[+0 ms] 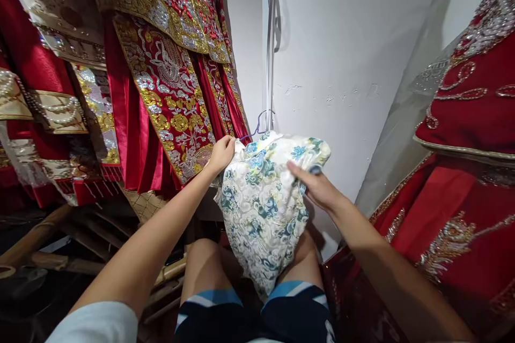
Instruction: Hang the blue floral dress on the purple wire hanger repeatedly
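- Front and centre, the garment, before the thighs, hanger at its top.
- Left hand at its upper left corner, right hand over its right side!
- Behind, the wall, a rail running up before it.
- Robes to the left, gown to the right.
- Low left, below the robes, a frame, perhaps a chair; it's dark there.

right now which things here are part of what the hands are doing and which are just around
In the job:
- floral garment, gripped near its top by the left hand
- purple hanger at its top
- right hand, with a small dark item, too blurred to name

Just around:
- red embroidered clothes, left
- red beaded clothes, right
- bamboo poles
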`<state>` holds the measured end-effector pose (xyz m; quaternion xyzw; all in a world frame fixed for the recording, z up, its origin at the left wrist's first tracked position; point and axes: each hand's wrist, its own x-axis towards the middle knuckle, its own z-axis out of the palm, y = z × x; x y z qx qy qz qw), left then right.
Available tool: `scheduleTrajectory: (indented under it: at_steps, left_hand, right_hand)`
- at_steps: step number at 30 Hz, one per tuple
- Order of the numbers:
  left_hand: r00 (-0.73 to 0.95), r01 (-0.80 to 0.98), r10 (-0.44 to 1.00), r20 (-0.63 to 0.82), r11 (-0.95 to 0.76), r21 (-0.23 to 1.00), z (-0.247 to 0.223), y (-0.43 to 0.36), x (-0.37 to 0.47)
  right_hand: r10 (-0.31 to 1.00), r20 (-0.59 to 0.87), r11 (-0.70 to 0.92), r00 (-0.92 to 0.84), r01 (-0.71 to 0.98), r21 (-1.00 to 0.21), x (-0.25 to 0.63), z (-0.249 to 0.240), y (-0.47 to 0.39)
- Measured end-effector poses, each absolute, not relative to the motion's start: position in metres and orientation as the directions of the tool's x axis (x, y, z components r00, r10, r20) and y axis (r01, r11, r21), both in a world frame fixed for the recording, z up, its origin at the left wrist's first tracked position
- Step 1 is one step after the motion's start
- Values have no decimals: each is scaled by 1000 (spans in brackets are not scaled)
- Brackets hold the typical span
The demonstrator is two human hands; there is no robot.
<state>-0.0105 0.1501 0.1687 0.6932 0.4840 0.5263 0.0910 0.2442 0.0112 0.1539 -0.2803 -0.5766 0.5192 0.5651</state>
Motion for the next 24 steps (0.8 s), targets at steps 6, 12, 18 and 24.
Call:
scheduleTrajectory:
  at_steps: [6, 12, 18, 24]
  left_hand:
    - [-80, 608, 716, 694, -516, 603, 176, 163, -9]
    - [-237, 394, 680, 694, -586, 708, 173, 141, -13]
    - [80, 25, 877, 474, -477, 878, 177, 93, 27]
    - [396, -249, 841, 368, -287, 925, 174, 73, 54]
  right_hand:
    - [889, 420, 323, -181, -400, -857, 238, 178, 62]
    - [277, 229, 392, -933, -108, -914, 242, 181, 19]
    - [745, 545, 633, -385, 150, -759, 251, 152, 44]
    - [913, 341, 339, -225, -49, -940, 257, 107, 46]
